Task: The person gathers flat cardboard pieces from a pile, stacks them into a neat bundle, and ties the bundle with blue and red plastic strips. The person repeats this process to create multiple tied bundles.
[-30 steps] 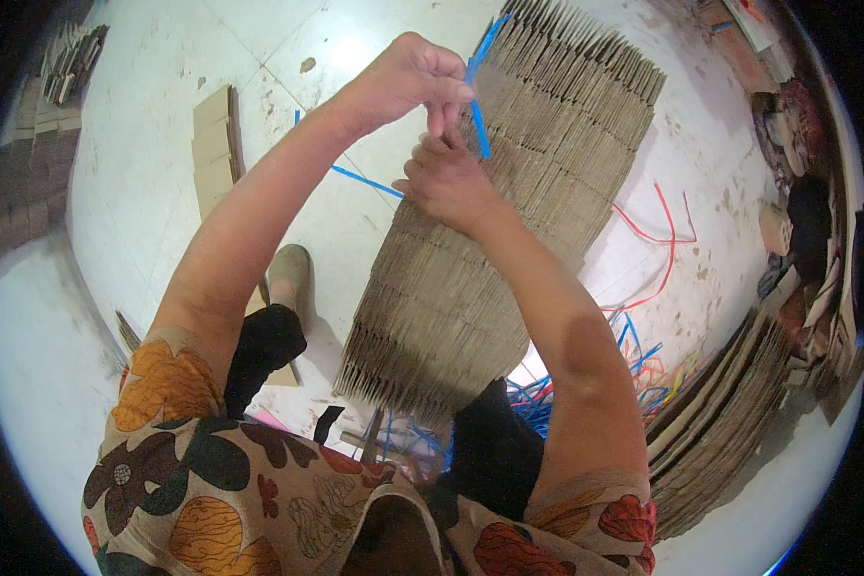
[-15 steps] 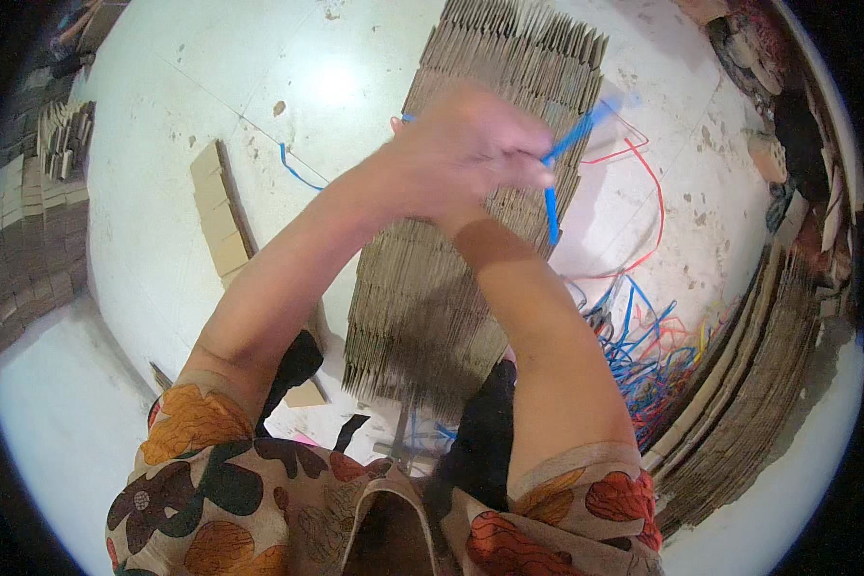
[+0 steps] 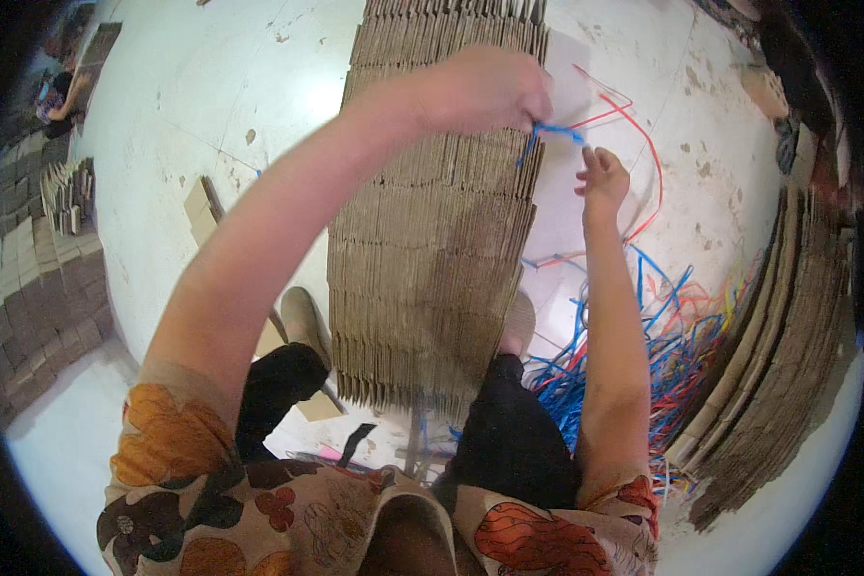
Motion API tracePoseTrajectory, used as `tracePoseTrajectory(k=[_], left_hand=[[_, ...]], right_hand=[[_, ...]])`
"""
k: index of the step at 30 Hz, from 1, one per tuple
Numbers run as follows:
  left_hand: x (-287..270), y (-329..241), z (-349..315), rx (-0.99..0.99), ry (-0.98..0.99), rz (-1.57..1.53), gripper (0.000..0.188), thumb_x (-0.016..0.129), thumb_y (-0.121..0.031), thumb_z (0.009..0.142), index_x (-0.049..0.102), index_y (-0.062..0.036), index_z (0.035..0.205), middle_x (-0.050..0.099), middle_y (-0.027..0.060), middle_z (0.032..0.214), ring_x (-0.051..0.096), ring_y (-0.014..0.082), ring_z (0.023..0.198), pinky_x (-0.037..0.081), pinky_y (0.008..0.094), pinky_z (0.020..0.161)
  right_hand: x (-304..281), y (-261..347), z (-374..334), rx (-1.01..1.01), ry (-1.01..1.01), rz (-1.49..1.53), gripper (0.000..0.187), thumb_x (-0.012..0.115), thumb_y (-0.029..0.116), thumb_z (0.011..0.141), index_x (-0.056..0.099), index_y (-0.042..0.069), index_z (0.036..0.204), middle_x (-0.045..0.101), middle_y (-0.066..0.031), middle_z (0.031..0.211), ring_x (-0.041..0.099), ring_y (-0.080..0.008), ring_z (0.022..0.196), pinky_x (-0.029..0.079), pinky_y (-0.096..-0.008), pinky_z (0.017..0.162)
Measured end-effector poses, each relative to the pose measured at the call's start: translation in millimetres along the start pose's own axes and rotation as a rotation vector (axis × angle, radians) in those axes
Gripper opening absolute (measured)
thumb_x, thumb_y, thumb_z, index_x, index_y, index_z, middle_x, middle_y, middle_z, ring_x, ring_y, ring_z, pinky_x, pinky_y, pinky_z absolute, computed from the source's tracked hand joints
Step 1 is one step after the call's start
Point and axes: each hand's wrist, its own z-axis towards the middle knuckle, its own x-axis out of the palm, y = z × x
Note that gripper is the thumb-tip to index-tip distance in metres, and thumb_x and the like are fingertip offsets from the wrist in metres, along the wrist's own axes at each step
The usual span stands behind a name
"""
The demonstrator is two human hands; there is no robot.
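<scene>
Between my feet lies a long stack of folded brown cardboard pieces point(image 3: 403, 278), packed on edge in overlapping rows. My left hand point(image 3: 494, 91) is over the far right part of the stack, closed on a blue plastic strap point(image 3: 559, 131). One end of the strap sticks out to the right and another hangs down by the stack's right edge. My right hand point(image 3: 605, 180) is just below the strap's right end, its fingers bent and apart, seemingly not touching it. My left palm and most of its fingertips are hidden.
A tangled heap of blue, red and yellow straps point(image 3: 682, 355) lies right of my leg. Beyond it leans a curved cardboard stack point(image 3: 768, 365). A red strap point(image 3: 655, 154) loops over the floor. More cardboard piles point(image 3: 43, 278) and another person point(image 3: 62, 96) are at the far left.
My hands were together over the stack, arms crossing; now my right hand has drawn off to the right, while my left keeps the blue strap. The view has shifted too.
</scene>
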Motion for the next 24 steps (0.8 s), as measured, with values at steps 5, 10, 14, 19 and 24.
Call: tracePoseTrajectory(k=[5,10,14,19,24], left_hand=[[80,2,17,0.18,-0.12,-0.001,0.008,0.059,-0.008,0.076,0.063,-0.0037,0.08,0.061,0.0055,0.093,0.054,0.0256,0.107,0.048,0.0393,0.083],[89,11,2,-0.201,0.132,-0.093,0.01,0.058,-0.005,0.076,0.064,-0.0033,0.084,0.063,0.0088,0.092,0.055,0.0283,0.102,0.048,0.0363,0.081],[95,17,-1,-0.236,-0.109,-0.268,0.007,0.06,-0.007,0.077,0.063,-0.0036,0.082,0.063,0.0113,0.083,0.059,0.0288,0.079,0.048,0.0345,0.07],[90,11,0,-0.28,-0.255,-0.309,0.008,0.063,-0.01,0.076,0.062,-0.0032,0.08,0.061,0.0131,0.076,0.06,0.0297,0.07,0.048,0.0354,0.065],[100,9,4,-0.287,-0.312,-0.356,0.008,0.063,-0.01,0.076,0.061,-0.0027,0.08,0.06,0.0136,0.074,0.06,0.03,0.07,0.048,0.0362,0.064]], right_hand=[[35,-34,57,0.133,0.17,0.331,0.013,0.064,0.013,0.082,0.06,0.0,0.083,0.057,-0.0063,0.06,0.055,-0.0148,0.049,0.044,-0.0263,0.04],[47,-4,39,0.309,0.203,0.813,0.01,0.057,0.007,0.086,0.058,-0.003,0.087,0.063,-0.0124,0.074,0.06,-0.0176,0.058,0.051,-0.0268,0.052],[35,15,16,0.297,0.166,0.954,0.011,0.056,0.006,0.087,0.058,-0.005,0.087,0.062,-0.0141,0.075,0.059,-0.0175,0.058,0.049,-0.0267,0.051],[13,20,-5,0.41,0.163,0.678,0.009,0.056,0.004,0.084,0.058,-0.004,0.08,0.054,-0.0085,0.062,0.044,-0.0123,0.044,0.03,-0.0246,0.038],[-19,-36,-21,0.524,0.059,0.502,0.012,0.057,0.005,0.082,0.055,-0.002,0.072,0.046,-0.0037,0.056,0.033,-0.0103,0.037,0.021,-0.0255,0.034]])
